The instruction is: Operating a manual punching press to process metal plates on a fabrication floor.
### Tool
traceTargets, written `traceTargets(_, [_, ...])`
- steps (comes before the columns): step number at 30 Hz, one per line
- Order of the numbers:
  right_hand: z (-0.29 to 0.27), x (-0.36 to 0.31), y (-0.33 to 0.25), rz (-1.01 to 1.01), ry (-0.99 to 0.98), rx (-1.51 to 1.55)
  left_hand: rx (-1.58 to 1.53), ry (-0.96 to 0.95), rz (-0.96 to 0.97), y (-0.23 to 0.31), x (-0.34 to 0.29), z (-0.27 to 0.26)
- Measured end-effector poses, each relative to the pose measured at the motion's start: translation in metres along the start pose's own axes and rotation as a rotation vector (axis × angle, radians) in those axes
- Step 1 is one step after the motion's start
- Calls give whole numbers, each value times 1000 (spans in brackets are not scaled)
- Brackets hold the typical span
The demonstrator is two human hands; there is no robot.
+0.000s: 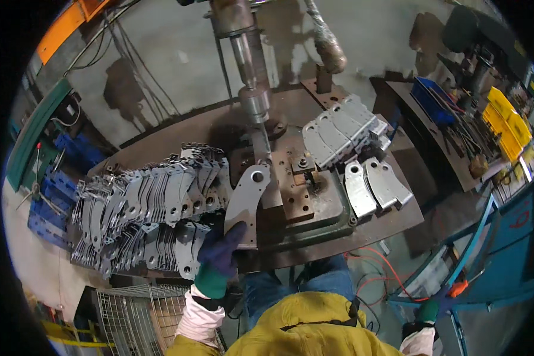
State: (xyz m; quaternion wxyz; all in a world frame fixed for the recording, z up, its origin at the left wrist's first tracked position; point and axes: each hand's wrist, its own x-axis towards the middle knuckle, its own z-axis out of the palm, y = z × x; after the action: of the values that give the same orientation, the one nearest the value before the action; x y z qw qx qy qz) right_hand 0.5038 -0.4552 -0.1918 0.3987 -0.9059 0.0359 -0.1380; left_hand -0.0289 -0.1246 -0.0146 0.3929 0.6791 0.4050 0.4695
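My left hand (221,249), in a dark purple and green glove, grips the lower end of a flat, curved grey metal plate (245,199). The plate stands tilted, with a large hole near its top, beside the brown fixture block (296,200). Above it hangs the drill chuck (254,102) of a drill press, its bit pointing down at the fixture. At the lower right, my gloved right hand (438,304) is closed around an orange air blow gun (458,288) with a thin nozzle; a red hose (391,273) runs up to that hand.
Stacks of similar plates (148,199) crowd the table's left side. Silver curved parts (338,133) lie at the right of the fixture. A wire basket (139,314) stands below left, a blue metal frame (504,249) at right. Yellow bins (505,123) sit on the right bench.
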Motion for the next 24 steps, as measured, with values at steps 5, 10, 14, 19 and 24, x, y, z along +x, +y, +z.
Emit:
traceTargets(5, [32, -70, -58, 386, -804, 667, -290, -4, -230, -9, 7, 2])
traceTargets(10, [54, -94, -239, 7, -1217, 892, -708, 170, -702, 7, 44, 29])
traceTargets(14, [33, -133, -393, -704, -1227, 860, -525, 195, -665, 1, 48, 28])
traceTargets(19, [44, -140, -531, -1663, -561, 922, -618, 184, -608, 20, 43, 32])
traceTargets(24, [60, -148, -639, -1739, -612, 1108, -732, 105, -643, 17, 33, 28])
